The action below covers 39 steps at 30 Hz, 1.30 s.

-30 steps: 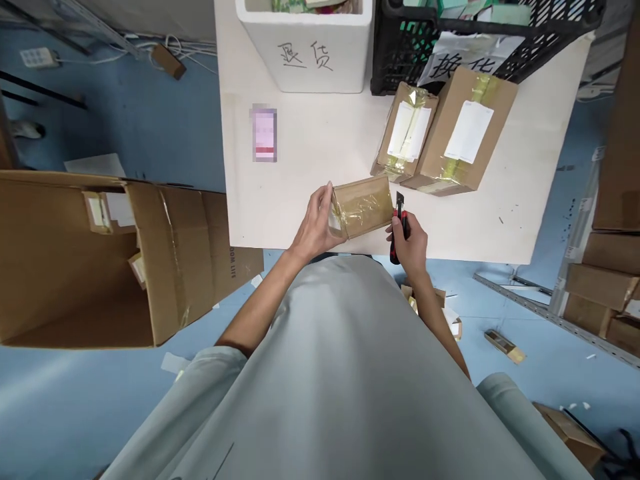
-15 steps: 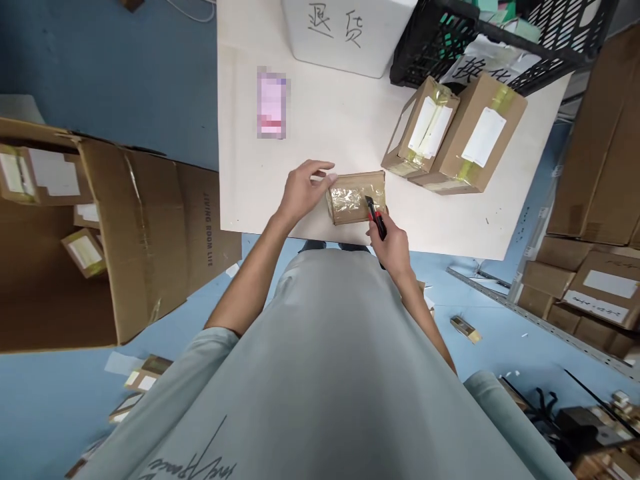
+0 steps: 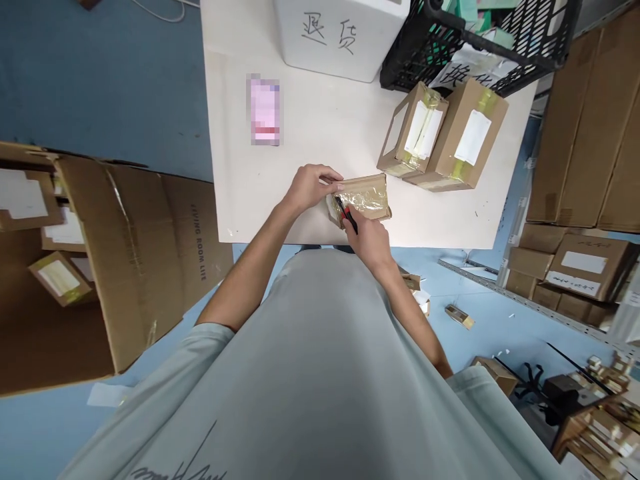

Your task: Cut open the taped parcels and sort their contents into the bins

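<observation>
A small cardboard box wrapped in shiny clear tape lies near the front edge of the white table. My left hand grips its upper left corner, thumb on the top and fingers curled beyond the edge. In my right hand is a black and red utility knife, held low over the box. Its tip is at the left part of the taped top, close to my left thumb. Whether the blade has gone into the tape, I cannot tell.
Two taped cartons with white labels stand right of the box. Behind are a white bin and a black crate. A blurred pink item lies at the table's left. A large open carton stands left, stacked boxes right.
My right hand has moved the knife leftward along the taped top, toward my left hand. My left hand has shifted slightly right onto the box's corner. The box is slightly turned.
</observation>
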Tool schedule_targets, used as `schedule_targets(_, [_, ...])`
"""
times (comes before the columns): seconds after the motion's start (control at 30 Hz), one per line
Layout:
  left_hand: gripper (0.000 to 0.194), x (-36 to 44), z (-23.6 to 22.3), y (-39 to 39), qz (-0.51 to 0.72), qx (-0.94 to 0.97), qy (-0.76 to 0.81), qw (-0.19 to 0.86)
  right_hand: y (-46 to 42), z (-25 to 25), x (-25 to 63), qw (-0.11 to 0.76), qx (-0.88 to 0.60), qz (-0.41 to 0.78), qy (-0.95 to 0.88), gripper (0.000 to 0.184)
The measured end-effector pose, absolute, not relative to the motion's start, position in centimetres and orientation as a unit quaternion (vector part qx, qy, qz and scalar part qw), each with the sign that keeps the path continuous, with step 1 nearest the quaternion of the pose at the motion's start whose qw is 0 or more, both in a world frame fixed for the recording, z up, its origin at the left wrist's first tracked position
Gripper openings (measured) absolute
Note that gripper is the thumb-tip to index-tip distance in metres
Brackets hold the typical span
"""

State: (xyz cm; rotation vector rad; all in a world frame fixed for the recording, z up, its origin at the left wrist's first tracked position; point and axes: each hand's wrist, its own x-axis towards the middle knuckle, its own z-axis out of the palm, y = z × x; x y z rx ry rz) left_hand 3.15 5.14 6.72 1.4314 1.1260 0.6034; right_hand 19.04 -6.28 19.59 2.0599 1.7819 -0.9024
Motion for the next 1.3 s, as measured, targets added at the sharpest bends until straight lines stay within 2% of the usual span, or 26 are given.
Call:
schedule_targets(0.3, [0.018, 3.0, 6.6, 5.3, 0.264, 0.609, 0.463, 0.587, -5.8, 21.2, 17.5, 0.19, 0.72, -0.292, 0.6, 0.058])
schedule_targets(0.6, [0.028, 3.2, 6.2, 5.5, 0.262, 0.593, 0.465, 0.603, -3.5, 21.8, 16.3, 0.227, 0.711, -0.291, 0.599, 0.047])
schedule_targets(0.93, [0.02, 4.0, 6.3, 4.3, 0.282, 0.563, 0.519, 0.578, -6.3, 22.8, 16.6, 0.291, 0.69, -0.308, 0.587, 0.042])
schedule_targets(1.07, [0.022, 4.0, 6.7, 4.3, 0.274, 0.566, 0.527, 0.572, -7.2, 22.9, 17.6, 0.282, 0.678, -0.318, 0.599, 0.042])
schedule_targets(1.3, [0.032, 3.7, 6.9, 4.7, 0.262, 0.569, 0.525, 0.576, -5.0, 22.3, 18.8, 0.212, 0.684, -0.339, 0.61, 0.041])
